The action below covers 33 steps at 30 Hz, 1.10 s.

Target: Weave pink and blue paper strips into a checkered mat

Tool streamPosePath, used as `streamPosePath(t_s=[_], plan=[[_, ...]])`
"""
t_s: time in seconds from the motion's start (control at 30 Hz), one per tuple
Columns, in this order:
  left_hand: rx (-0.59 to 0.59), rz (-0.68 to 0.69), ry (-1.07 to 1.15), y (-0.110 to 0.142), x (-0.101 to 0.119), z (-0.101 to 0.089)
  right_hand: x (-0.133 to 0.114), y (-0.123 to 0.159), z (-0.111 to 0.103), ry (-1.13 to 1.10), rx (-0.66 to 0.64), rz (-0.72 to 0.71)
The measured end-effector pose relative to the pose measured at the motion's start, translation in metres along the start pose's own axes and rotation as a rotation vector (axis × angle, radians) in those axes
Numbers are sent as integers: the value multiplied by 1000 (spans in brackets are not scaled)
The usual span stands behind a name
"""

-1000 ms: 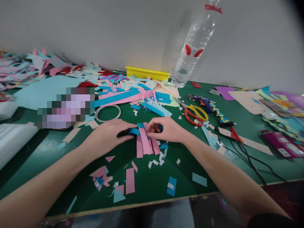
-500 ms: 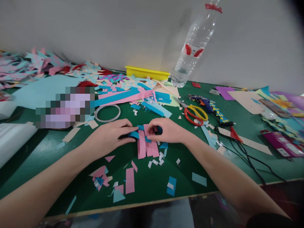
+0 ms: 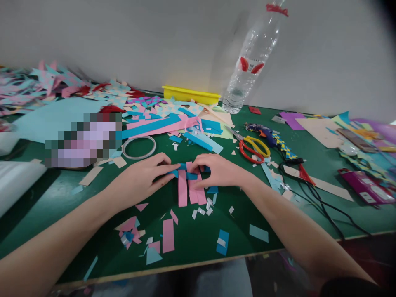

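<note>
L hand [image 3: 144, 175]: ctr of frame, a bit L; thumb & forefinger pinching L ends of blue strips [image 3: 192, 176]
R hand [image 3: 221, 171]: just R of ctr; fingers curled over upper part of the R-most pink strips [image 3: 182, 192], thumb tip at them too; can't tell if it's a true pinch
Woven piece: mid-frame, betw. the two hands; pink strips hang toward bottom of frame, blue ones run crosswise; leftmost pink lies over the lower blue
Scraps: white bits [image 3: 201, 211] just below the piece; pink rectangle [image 3: 168, 235] lower ctr; blue rectangle [image 3: 222, 242] w/ a white bit on it, lower R of ctr
Tape ring [image 3: 139, 147]: flat, just above L hand
Scissors [image 3: 253, 149]: R of ctr, blades apart, red & yellow handles; above R forearm
Glue gun [image 3: 267, 134]: beside scissors, patterned wrap; black cord runs to lower R
Bottle [image 3: 252, 62]: clear, upright but leaning in view, upper R of ctr
Yellow tray [image 3: 192, 95]: upper ctr, by wall
Table [image 3: 198, 243]: green, under it all
</note>
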<state>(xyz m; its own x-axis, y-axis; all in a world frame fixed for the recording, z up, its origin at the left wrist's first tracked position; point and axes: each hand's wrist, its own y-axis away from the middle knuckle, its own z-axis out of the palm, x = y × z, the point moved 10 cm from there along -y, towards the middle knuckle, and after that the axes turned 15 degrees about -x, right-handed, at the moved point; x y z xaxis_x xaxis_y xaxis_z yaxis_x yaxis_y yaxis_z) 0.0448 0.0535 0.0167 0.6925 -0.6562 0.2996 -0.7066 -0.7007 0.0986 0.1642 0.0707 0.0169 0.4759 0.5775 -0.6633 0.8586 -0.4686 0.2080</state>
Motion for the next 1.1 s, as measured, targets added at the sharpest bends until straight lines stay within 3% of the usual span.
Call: streamPosePath(t_s=[0.3, 0.47, 0.7, 0.97, 1.1], plan=[[51, -89, 152, -1, -15, 2, 6, 1, -3, -87, 44, 11], [85, 37, 175, -3, -6, -1, 6, 2, -4, -72, 27, 11], [95, 45, 165, -1, -4, -6, 0, 8, -11, 27, 9, -65], [129, -193, 176, 8, -33, -6, 8, 7, -5, 155, -28, -11], [114, -160, 171, 7, -31, -3, 7, 5, -3, 208, -27, 6]])
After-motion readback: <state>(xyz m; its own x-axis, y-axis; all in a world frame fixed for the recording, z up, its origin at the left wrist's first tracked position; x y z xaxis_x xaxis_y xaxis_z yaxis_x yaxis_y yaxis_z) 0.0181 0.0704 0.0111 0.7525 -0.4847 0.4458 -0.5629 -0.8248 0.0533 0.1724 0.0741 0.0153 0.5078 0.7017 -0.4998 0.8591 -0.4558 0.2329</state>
